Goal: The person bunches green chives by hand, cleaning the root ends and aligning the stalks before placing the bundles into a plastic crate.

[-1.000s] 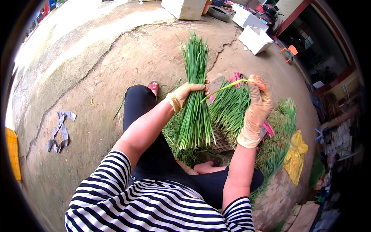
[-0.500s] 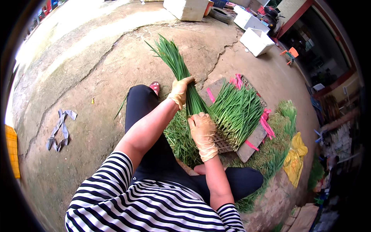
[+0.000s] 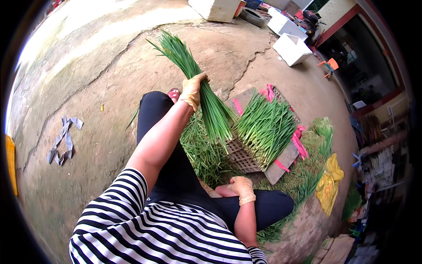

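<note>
My left hand (image 3: 192, 91), in a cream rubber glove, is closed round the middle of a bunch of garlic chives (image 3: 204, 103). The bunch slants, leaf tips up and to the left, stem ends low beside a crate. Near my bent right knee is my right hand (image 3: 242, 186), gloved alike, its fingers curled and partly hidden; whether anything is in them does not show. A neat pile of garlic chives (image 3: 268, 132) lies on the crate (image 3: 241, 157), between boards with pink strips. Loose green leaves (image 3: 202, 154) are heaped in front of me.
More chives (image 3: 303, 180) cover the ground at the right, with a yellow plastic bag (image 3: 329, 182) beside them. A grey cloth strip (image 3: 66, 138) lies on the cracked concrete at left. White foam boxes (image 3: 292, 49), a tyre (image 3: 252, 17) and an orange chair (image 3: 329, 66) stand farther off.
My right hand has left the bunch and drawn back toward my right knee. My left hand, still gripping the chives, has shifted a little left and up.
</note>
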`<state>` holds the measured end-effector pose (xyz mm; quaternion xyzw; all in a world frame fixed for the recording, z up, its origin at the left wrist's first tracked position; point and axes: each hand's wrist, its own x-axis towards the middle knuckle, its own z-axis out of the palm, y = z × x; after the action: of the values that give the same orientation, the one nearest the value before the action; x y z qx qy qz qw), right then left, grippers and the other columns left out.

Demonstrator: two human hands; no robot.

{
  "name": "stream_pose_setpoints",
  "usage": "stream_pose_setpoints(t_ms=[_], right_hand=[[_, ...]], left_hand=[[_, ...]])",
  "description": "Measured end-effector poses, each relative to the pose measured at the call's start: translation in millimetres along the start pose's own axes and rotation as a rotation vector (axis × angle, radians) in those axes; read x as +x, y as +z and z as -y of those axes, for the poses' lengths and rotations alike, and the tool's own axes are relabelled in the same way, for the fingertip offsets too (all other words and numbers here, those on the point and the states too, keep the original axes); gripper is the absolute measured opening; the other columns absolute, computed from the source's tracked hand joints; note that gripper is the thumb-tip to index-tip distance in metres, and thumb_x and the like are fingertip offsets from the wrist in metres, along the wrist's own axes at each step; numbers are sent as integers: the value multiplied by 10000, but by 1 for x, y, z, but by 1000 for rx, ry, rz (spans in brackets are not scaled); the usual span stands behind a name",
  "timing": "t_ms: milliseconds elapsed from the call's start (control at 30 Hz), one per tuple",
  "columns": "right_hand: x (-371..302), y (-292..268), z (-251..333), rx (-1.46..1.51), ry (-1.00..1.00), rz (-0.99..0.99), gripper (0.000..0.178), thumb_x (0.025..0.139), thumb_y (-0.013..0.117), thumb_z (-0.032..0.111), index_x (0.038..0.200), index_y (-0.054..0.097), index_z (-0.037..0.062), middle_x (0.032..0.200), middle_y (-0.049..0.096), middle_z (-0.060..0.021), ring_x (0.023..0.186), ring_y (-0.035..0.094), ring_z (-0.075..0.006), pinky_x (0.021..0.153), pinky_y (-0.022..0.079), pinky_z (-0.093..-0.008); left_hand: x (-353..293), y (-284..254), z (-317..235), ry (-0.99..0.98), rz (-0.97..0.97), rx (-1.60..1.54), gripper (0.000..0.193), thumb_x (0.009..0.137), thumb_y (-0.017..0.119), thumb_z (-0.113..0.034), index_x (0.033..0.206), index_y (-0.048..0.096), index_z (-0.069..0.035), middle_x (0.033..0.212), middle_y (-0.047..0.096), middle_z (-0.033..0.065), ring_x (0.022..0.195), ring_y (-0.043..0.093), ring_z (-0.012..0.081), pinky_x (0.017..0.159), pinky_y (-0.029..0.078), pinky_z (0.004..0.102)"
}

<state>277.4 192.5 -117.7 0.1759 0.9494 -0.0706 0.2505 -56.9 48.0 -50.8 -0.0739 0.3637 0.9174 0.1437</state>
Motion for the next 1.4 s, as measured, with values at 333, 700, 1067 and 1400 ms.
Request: stream_pose_setpoints(t_ms=[333, 700, 1067, 1400], right_hand=[[12, -99, 90, 864, -489, -1113, 908, 751, 556, 568, 1378, 162, 44, 1374, 274, -183, 1279, 251, -307, 1048, 188, -420], [61, -79, 112, 1733, -171, -1099, 752, 891, 313, 532, 1385, 72, 20, 1448, 88, -149, 1340, 78, -225, 1077, 57, -338], [63, -112, 105, 333, -139, -847, 1163, 551, 762, 449, 1373, 68, 7, 1348, 283, -224, 1245, 254, -404, 1041, 146, -499], [49, -101, 73, 1420, -498, -105, 515, 667, 743, 109, 1112, 507, -1, 972, 571, -44, 883, 525, -153, 821, 416, -279]], left_hand=[[-17, -2, 22, -9, -43, 17, 154, 732, 658, -111, 829, 577, -23, 716, 604, 81, 606, 576, 191, 535, 476, 311], [-11, -4, 22, -143, 56, -209, 182, 733, 683, -153, 829, 572, -45, 749, 608, 68, 713, 597, 199, 686, 504, 350], [-61, 18, 38, -277, 239, 16, 272, 775, 632, -120, 1026, 547, -61, 777, 592, 46, 715, 584, 166, 650, 488, 290], [-73, 15, 25, -524, 908, 180, 456, 832, 575, -321, 1174, 502, -28, 1158, 545, 96, 1088, 501, 224, 913, 407, 361]])
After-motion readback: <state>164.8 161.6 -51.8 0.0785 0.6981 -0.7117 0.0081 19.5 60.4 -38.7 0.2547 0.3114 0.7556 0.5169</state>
